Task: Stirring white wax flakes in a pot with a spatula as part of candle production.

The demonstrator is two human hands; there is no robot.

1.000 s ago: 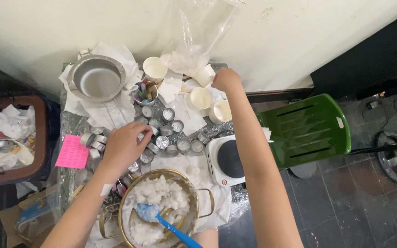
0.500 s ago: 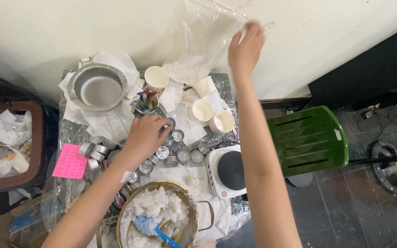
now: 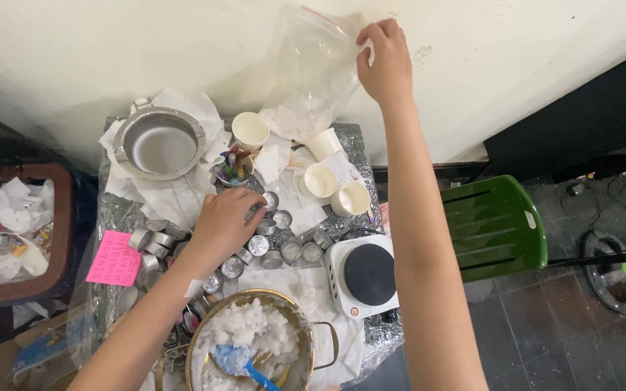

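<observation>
Clear bag (image 3: pixel 309 80) of white chunks hangs upright above the cups (image 3: pixel 320 177), pinched at its top corner by the right hand (image 3: pixel 384 61), while the left hand (image 3: pixel 222 224) lies curled over tins (image 3: pixel 284 250), front-left of the cups, grasp unclear.

My tabletop (image 3: pixel 371 141) is wrapped in crinkled foil. Taking the small electric hotplate (image 3: pixel 362 276) as landmark: left of it stand small metal cups (image 3: pixel 291 250), beyond it three paper cups (image 3: pixel 320 179), near me the brass pot of white flakes (image 3: pixel 251 347). Far left lies a pink note (image 3: pixel 114 258); far corner, a steel pot (image 3: pixel 159 143) on paper towels.
</observation>
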